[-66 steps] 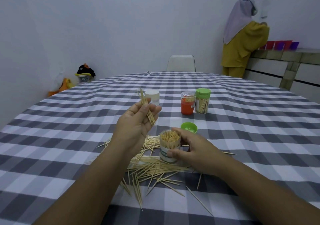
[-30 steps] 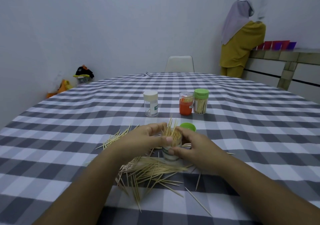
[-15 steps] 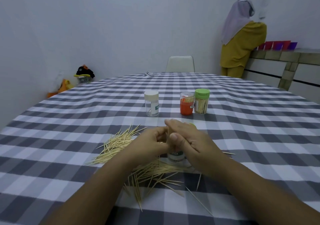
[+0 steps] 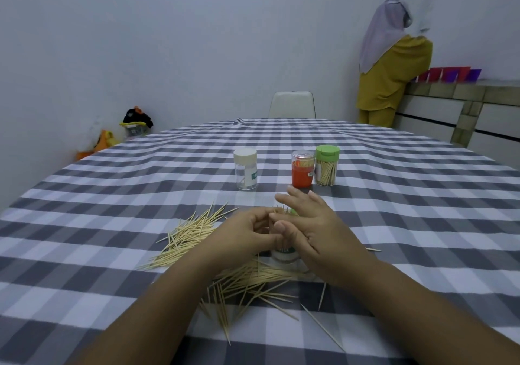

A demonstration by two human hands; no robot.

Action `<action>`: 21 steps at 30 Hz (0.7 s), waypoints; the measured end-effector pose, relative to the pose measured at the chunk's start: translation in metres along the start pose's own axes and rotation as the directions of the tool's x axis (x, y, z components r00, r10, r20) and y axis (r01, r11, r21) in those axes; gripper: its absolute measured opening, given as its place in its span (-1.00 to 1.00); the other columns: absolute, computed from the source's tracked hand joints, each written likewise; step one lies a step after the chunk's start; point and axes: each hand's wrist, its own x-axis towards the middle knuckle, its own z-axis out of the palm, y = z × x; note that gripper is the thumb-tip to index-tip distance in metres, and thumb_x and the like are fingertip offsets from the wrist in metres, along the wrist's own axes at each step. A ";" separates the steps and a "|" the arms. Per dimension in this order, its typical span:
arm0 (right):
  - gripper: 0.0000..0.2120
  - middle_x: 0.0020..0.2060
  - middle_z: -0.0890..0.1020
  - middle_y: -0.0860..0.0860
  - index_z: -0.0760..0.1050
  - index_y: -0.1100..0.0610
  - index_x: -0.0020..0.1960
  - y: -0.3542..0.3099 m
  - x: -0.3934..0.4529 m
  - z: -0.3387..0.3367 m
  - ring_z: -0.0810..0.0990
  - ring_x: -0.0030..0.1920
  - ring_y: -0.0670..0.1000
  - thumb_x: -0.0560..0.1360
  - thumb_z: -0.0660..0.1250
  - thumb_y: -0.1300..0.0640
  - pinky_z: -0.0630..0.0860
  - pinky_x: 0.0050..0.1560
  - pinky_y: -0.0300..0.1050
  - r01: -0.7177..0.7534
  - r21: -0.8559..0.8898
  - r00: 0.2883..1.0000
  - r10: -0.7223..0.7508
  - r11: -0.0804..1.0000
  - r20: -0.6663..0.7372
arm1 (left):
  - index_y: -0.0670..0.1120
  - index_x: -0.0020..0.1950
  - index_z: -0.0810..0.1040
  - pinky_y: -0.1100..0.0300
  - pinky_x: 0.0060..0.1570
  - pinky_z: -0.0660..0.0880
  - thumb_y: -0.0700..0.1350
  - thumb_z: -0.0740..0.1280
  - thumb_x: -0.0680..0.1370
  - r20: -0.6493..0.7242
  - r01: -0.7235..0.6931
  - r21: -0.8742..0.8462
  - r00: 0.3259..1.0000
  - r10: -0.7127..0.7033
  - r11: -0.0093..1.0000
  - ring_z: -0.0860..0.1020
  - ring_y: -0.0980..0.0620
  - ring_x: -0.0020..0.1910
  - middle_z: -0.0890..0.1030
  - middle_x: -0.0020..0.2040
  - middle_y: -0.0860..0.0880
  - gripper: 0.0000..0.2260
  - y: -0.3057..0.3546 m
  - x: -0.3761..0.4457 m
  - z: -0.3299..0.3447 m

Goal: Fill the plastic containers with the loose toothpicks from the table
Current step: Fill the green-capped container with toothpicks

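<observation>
A small clear plastic container (image 4: 284, 253) with a green label stands on the checked tablecloth (image 4: 112, 224), mostly hidden between my hands. My left hand (image 4: 247, 235) curls round its upper left side. My right hand (image 4: 312, 229) lies over its top with the fingers stretched forward and the thumb against its side. A few toothpick tips poke up between the hands. Loose toothpicks (image 4: 191, 235) lie in a pile to the left, and more are scattered in front of the container. A sliver of the green lid (image 4: 294, 211) shows behind my fingers.
Farther back stand three containers: a nearly empty one with a white lid (image 4: 245, 169), an orange-labelled one (image 4: 302, 169) and a green-lidded one (image 4: 326, 165) full of toothpicks. A white chair (image 4: 292, 104) is at the far edge. A person (image 4: 391, 63) stands at a counter, back right.
My left hand came down from in front of me with a bundle of toothpicks to the container. My right hand moved from the container's side up over its top.
</observation>
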 end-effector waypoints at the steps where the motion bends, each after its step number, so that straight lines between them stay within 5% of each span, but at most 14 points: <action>1: -0.45 0.44 0.31 -0.15 0.40 -0.06 0.38 0.001 0.000 -0.001 0.01 0.44 -0.32 0.57 -0.08 -0.28 -0.16 0.42 -0.39 -0.042 0.038 0.999 0.041 0.998 0.014 | 0.01 0.12 0.57 0.07 0.17 0.53 -0.08 0.46 0.39 0.007 0.002 0.000 1.000 -0.002 1.000 0.63 0.06 0.09 0.68 0.05 -0.02 -0.69 0.001 0.000 0.000; 5: -0.44 0.47 0.22 -0.21 0.27 -0.10 0.46 0.003 0.001 -0.006 0.01 0.46 -0.30 0.52 -0.04 -0.23 0.01 0.43 -0.30 -0.205 0.183 0.978 0.196 0.961 0.065 | 0.05 0.16 0.55 0.10 0.20 0.51 -0.19 0.45 0.45 0.027 0.016 -0.002 0.999 -0.016 1.000 0.62 0.06 0.10 0.68 0.07 -0.04 -0.68 0.001 0.001 0.000; 8: -0.45 0.48 0.17 -0.23 0.34 -0.13 0.41 0.005 0.002 -0.006 -0.04 0.49 -0.26 0.51 -0.07 -0.27 0.00 0.44 -0.18 -0.234 0.183 0.969 0.212 0.955 0.129 | 0.01 0.20 0.54 0.16 0.17 0.52 -0.22 0.44 0.46 0.033 0.022 -0.012 0.999 -0.022 1.000 0.62 0.07 0.10 0.68 0.07 -0.02 -0.66 0.001 0.000 -0.001; 11: -0.48 0.50 0.10 -0.26 0.14 -0.33 0.40 0.006 0.002 -0.007 -0.08 0.46 -0.31 0.47 -0.12 -0.36 -0.04 0.43 -0.18 -0.260 0.224 0.963 0.234 0.939 0.136 | 0.01 0.22 0.52 0.26 0.09 0.54 -0.23 0.44 0.46 0.021 0.031 -0.008 0.999 -0.031 0.999 0.63 0.11 0.08 0.68 0.06 -0.01 -0.64 0.002 0.000 0.000; 13: -0.42 0.50 0.07 -0.27 0.18 -0.39 0.35 0.007 0.002 -0.007 -0.14 0.44 -0.35 0.39 -0.19 -0.50 -0.10 0.41 -0.17 -0.239 0.209 0.966 0.209 0.948 0.155 | 0.00 0.21 0.53 0.20 0.13 0.53 -0.20 0.45 0.46 0.010 0.032 0.020 0.999 -0.032 0.999 0.63 0.11 0.08 0.68 0.06 0.00 -0.65 0.000 0.001 0.000; 17: -0.24 0.48 0.09 -0.29 0.28 -0.34 0.35 0.009 0.002 -0.005 -0.14 0.43 -0.35 0.30 -0.26 -0.58 -0.14 0.42 -0.13 -0.200 0.175 0.975 0.178 0.964 0.130 | 0.04 0.19 0.53 0.13 0.20 0.52 -0.19 0.46 0.45 -0.002 0.035 0.037 0.999 -0.035 0.999 0.62 0.11 0.10 0.68 0.07 0.02 -0.66 0.001 0.000 -0.001; 21: -0.38 0.43 0.23 -0.25 0.27 -0.22 0.42 0.004 0.003 -0.010 0.10 0.46 -0.22 0.45 -0.02 -0.45 0.09 0.41 -0.19 -0.310 0.303 0.948 0.270 0.901 0.169 | 0.20 0.18 0.53 0.29 0.14 0.49 -0.13 0.48 0.44 0.004 0.066 0.169 0.998 -0.068 0.983 0.59 0.21 0.09 0.66 0.08 0.11 -0.61 0.003 -0.002 -0.009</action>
